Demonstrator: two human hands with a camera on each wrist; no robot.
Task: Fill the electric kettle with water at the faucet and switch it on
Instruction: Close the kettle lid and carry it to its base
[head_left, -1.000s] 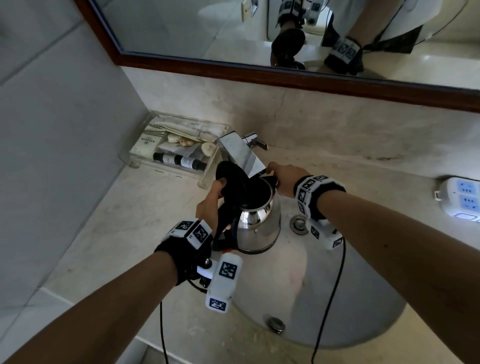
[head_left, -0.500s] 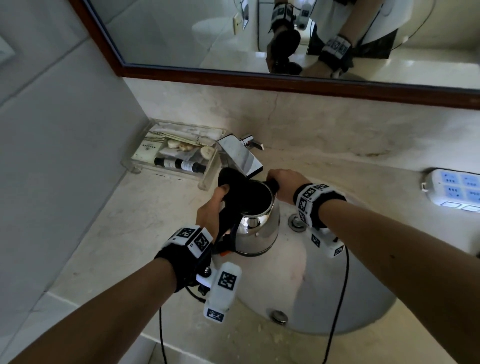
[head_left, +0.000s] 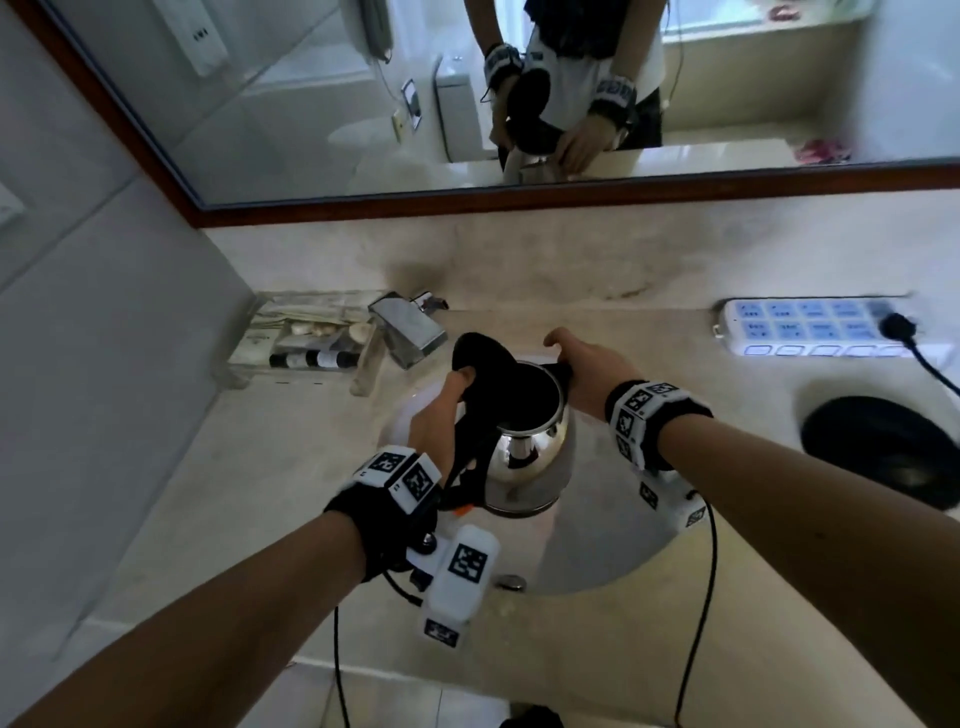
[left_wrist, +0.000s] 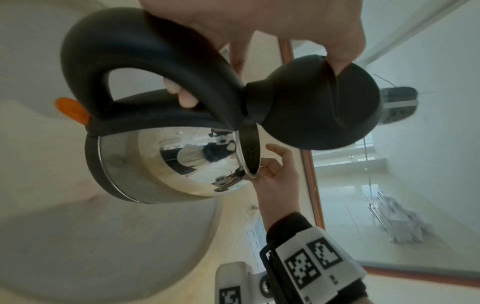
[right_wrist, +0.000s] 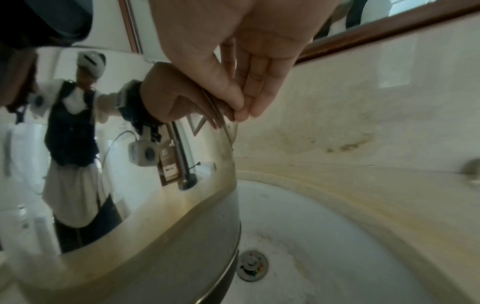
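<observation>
The steel electric kettle (head_left: 524, 462) hangs over the sink basin (head_left: 613, 535), a little right of the chrome faucet (head_left: 410, 332). Its black lid (head_left: 483, 358) stands open. My left hand (head_left: 457, 384) grips the black handle (left_wrist: 155, 51), thumb against the raised lid (left_wrist: 311, 107). An orange switch (left_wrist: 71, 110) sits at the handle's foot. My right hand (head_left: 566, 358) pinches the kettle's rim at the spout side, thumb and fingers (right_wrist: 241, 111) closed on the metal edge. No water is seen running. The kettle's inside is dark.
The black kettle base (head_left: 883, 447) lies on the counter at the right, a white power strip (head_left: 815, 327) behind it. A clear tray of toiletries (head_left: 306, 338) stands left of the faucet. The drain (right_wrist: 250, 265) lies below the kettle. A mirror runs along the wall.
The kettle has come out from under the faucet spout, moving right and toward me over the basin. Both hands keep their hold, and the lid stays open.
</observation>
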